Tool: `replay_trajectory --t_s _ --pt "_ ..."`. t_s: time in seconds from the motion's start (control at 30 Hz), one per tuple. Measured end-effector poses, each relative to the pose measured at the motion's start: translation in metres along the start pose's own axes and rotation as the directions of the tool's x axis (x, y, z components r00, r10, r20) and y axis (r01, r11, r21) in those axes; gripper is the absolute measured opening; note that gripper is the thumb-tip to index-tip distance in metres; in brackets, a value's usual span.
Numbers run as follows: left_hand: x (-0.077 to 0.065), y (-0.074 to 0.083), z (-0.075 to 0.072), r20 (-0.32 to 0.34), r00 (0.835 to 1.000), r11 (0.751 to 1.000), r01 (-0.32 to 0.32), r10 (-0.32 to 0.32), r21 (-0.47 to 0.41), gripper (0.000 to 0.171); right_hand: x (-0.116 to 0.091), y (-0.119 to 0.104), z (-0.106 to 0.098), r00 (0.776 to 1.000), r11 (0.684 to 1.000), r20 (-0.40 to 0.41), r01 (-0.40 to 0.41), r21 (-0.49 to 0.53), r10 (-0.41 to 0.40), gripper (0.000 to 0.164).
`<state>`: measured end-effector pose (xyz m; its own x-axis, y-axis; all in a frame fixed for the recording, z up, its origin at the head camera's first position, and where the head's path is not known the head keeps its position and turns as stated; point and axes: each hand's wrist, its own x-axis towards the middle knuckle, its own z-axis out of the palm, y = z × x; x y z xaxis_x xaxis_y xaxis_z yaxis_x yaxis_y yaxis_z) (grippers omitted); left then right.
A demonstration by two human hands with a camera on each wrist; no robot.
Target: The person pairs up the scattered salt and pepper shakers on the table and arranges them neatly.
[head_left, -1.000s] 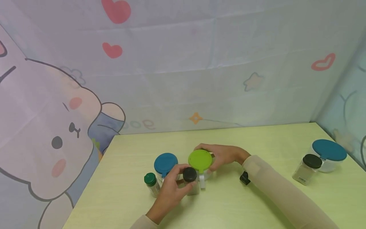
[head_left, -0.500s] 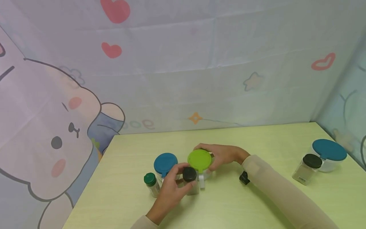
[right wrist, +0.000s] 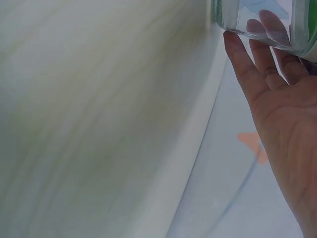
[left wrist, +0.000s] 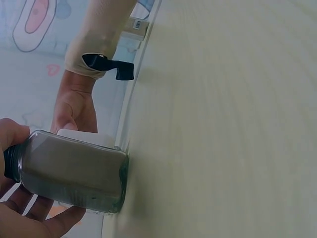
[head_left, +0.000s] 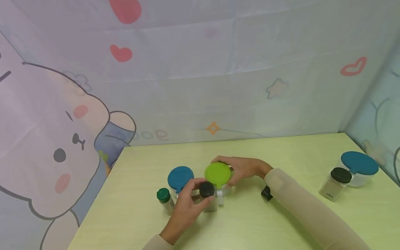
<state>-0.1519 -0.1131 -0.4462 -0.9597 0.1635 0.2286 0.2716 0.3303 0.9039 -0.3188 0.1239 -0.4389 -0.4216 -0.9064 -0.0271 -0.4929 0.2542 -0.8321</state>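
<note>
My left hand (head_left: pixel 186 203) grips a spice jar (head_left: pixel 207 190) with a black lid, thumb and fingers around its upper part. The left wrist view shows this jar (left wrist: pixel 74 171) filled with something grey-brown, its base right at the table surface. Just behind it stands a clear container (head_left: pixel 217 173) with a lime green lid and a white handle pointing towards me. My right hand (head_left: pixel 245 170) holds that container from its far right side; in the right wrist view the fingers curve around its clear wall (right wrist: pixel 230 15). A blue-lidded container (head_left: pixel 180 177) is close to the left hand, partly hidden by it.
A small green-capped spice jar (head_left: pixel 164 195) stands left of the left hand. At the table's right side stand another black-lidded jar (head_left: pixel 334 185) and a larger blue-lidded container (head_left: pixel 359 163). A black wrist-camera mount (head_left: pixel 266 193) shows under the right sleeve. A printed cloth (head_left: pixel 200 86) hangs behind the table.
</note>
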Motion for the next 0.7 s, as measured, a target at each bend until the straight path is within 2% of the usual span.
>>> replay_trajectory --t_s 0.3,0.7 --pt "-0.0005 -0.0008 0.0003 0.012 1.0 1.0 -0.025 0.025 -0.01 0.048 0.0014 0.0013 0.0007 1.0 1.0 0.001 0.006 0.005 -0.006 0.071" --pt "0.0005 -0.0002 0.0001 0.014 1.0 1.0 -0.013 0.014 -0.017 0.048 0.0006 -0.0016 -0.0015 0.999 1.0 0.033 -0.019 0.004 0.019 0.072"
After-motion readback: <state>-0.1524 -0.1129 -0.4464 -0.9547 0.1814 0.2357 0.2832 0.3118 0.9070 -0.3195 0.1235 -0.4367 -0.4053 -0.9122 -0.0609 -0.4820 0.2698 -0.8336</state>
